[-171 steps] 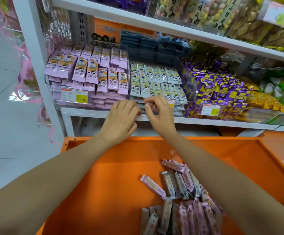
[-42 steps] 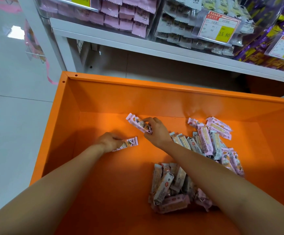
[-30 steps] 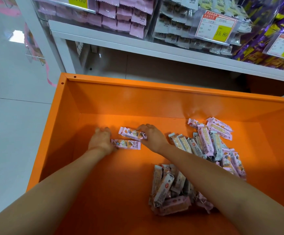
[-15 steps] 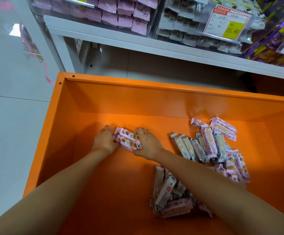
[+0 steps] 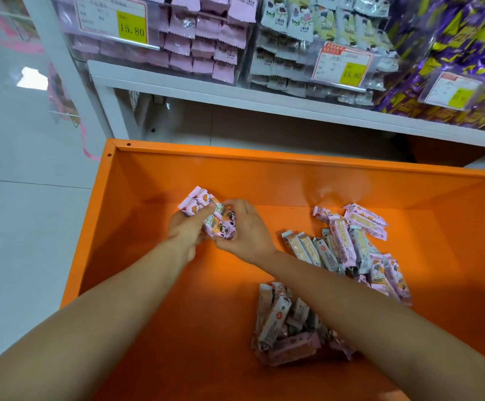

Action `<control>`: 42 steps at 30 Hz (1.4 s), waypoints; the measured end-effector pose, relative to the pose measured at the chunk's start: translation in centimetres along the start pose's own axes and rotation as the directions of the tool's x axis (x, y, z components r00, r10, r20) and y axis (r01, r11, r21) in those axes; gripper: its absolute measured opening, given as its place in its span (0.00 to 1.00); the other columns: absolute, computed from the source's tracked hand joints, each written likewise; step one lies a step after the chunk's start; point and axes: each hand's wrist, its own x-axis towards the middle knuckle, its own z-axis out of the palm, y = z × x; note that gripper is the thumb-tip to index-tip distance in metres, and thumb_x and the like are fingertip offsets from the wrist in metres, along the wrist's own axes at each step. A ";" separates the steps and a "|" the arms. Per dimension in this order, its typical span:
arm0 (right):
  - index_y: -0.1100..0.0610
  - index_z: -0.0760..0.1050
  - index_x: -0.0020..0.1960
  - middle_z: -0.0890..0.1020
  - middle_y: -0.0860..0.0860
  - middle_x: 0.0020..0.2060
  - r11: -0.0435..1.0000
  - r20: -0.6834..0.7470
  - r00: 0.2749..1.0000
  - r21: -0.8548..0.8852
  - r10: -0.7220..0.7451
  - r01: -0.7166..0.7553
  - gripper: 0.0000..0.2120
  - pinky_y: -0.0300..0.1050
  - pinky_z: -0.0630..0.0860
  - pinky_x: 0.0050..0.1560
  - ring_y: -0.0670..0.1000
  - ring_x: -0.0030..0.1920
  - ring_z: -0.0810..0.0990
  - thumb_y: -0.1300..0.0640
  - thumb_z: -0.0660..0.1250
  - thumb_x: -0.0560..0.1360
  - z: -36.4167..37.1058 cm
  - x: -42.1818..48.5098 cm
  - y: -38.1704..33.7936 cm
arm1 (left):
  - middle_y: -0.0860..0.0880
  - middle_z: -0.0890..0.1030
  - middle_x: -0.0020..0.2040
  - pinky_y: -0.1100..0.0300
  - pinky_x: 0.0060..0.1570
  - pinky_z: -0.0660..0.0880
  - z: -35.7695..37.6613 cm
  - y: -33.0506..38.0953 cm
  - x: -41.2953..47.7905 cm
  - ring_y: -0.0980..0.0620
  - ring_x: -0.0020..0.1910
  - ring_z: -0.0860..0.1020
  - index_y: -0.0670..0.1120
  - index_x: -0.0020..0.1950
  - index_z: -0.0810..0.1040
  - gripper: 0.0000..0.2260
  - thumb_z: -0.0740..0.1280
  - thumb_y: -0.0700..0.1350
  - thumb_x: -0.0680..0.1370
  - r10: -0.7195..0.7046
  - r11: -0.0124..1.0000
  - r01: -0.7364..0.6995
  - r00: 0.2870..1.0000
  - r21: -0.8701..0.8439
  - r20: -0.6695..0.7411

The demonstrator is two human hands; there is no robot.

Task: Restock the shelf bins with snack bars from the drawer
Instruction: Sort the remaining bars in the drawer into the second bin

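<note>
Snack bars [image 5: 203, 208] between left grip [image 5: 184, 231] and right grip [image 5: 248, 230]

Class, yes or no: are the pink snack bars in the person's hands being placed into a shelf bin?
No, left hand and right hand grip the pink bars down inside the orange drawer.

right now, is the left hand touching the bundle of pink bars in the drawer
Touching. The head view shows the left hand curled over the bundle of pink bars, with the right hand gripping its other side.
</note>
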 end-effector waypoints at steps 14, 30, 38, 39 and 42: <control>0.57 0.70 0.64 0.76 0.50 0.57 0.978 -0.215 0.957 0.034 -0.193 0.205 0.30 0.47 0.74 0.55 0.49 0.56 0.75 0.52 0.73 0.64 -10.2 2.3 -9.7 | 0.44 0.84 0.45 0.55 0.37 0.81 -0.7 11.3 -8.5 0.46 0.41 0.83 0.45 0.47 0.78 0.11 0.66 0.53 0.79 0.352 0.933 -0.352 0.936 0.075 0.017; 0.52 0.69 0.61 0.73 0.49 0.58 0.998 -0.581 0.811 0.055 0.068 -0.044 0.22 0.45 0.68 0.49 0.50 0.55 0.72 0.48 0.72 0.71 -20.6 11.0 -20.4 | 0.43 0.78 0.60 0.44 0.62 0.63 -4.0 26.9 -8.5 0.40 0.65 0.69 0.45 0.59 0.77 0.13 0.66 0.47 0.76 0.903 -0.332 -0.566 0.040 0.755 0.427; 0.53 0.69 0.59 0.70 0.53 0.58 0.964 -0.576 0.804 -0.098 0.148 -0.248 0.25 0.48 0.70 0.49 0.56 0.53 0.75 0.39 0.71 0.71 -19.1 16.5 -22.5 | 0.45 0.56 0.80 0.41 0.75 0.44 -4.5 27.6 -6.4 0.42 0.79 0.51 0.51 0.79 0.59 0.30 0.64 0.47 0.78 0.770 -0.429 -0.481 0.248 0.765 0.588; 0.53 0.69 0.58 0.70 0.53 0.57 0.963 -0.575 0.805 -0.103 0.147 -0.250 0.25 0.47 0.70 0.46 0.56 0.52 0.76 0.38 0.71 0.71 -18.9 16.8 -22.7 | 0.45 0.56 0.80 0.41 0.76 0.44 -4.6 27.6 -6.3 0.43 0.79 0.51 0.51 0.79 0.59 0.30 0.64 0.46 0.78 0.773 -0.425 -0.481 0.247 0.767 0.584; 0.55 0.72 0.58 0.72 0.52 0.56 0.969 -0.584 0.804 -0.117 0.108 -0.216 0.27 0.47 0.69 0.46 0.55 0.51 0.76 0.35 0.70 0.70 -18.2 17.3 -22.3 | 0.45 0.57 0.79 0.42 0.76 0.44 -4.6 27.5 -6.1 0.43 0.79 0.51 0.50 0.79 0.59 0.30 0.63 0.46 0.78 0.775 -0.423 -0.491 0.238 0.761 0.585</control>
